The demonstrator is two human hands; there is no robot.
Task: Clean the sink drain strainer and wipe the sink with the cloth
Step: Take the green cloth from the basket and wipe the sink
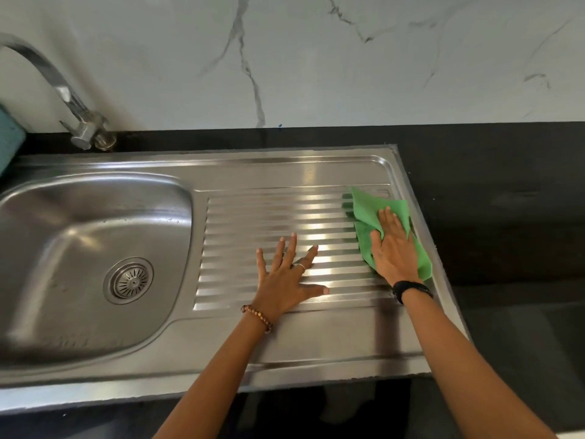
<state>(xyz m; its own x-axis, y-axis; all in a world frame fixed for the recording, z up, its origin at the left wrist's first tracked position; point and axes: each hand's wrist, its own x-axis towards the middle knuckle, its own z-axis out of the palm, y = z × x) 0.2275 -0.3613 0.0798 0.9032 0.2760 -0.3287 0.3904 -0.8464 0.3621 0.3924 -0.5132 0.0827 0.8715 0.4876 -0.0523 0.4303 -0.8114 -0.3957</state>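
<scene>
A stainless steel sink [95, 223] has its bowl at the left and a ribbed drainboard [253, 217] at the right. The round metal drain strainer [130, 281] sits seated in the bowl's floor. A green cloth [373, 213] lies on the drainboard's far right end. My right hand [394, 248] presses flat on the cloth, fingers together, covering its middle. My left hand [286, 275] rests flat on the ribs near the drainboard's front, fingers spread, holding nothing.
A curved chrome tap [66, 96] stands behind the bowl at the back left. Black countertop [506, 201] surrounds the sink, with a white marble wall [316, 58] behind. A teal object [9, 134] shows at the left edge.
</scene>
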